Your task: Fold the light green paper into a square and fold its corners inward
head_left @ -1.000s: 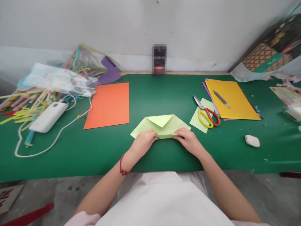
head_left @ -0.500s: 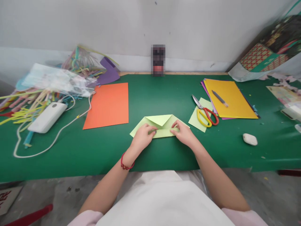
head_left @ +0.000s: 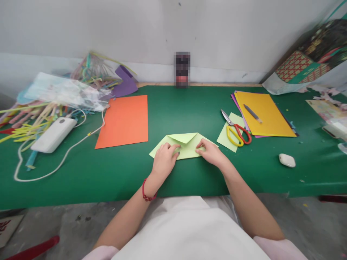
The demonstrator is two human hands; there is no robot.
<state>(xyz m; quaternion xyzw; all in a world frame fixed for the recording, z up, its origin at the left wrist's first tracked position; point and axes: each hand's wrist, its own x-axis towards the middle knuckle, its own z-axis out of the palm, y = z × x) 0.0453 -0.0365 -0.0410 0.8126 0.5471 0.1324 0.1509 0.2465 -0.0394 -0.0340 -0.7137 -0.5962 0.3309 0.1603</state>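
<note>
A folded sheet of light green paper [head_left: 186, 153] lies on the green tabletop in front of me, its sides slanting in towards the top and a triangular flap pointing down at the middle. My left hand [head_left: 164, 159], with a red beaded bracelet at the wrist, grips its left part, thumb and forefinger curled close together on the paper. On the right part, my right hand [head_left: 211, 153] pinches the paper near its lower edge. The fingertips partly cover the lower fold.
Orange paper [head_left: 123, 121] lies left, near a white power bank [head_left: 54, 135], its cable and a heap of paper strips [head_left: 45, 112]. On the right are scissors [head_left: 235, 131] on a green piece, stacked paper [head_left: 271, 115] with a pen [head_left: 252, 113], and a white case [head_left: 287, 160].
The narrow strip that was raised along the paper's lower edge now shows flatter. My left hand has turned slightly and shifted a little; the right has barely moved.
</note>
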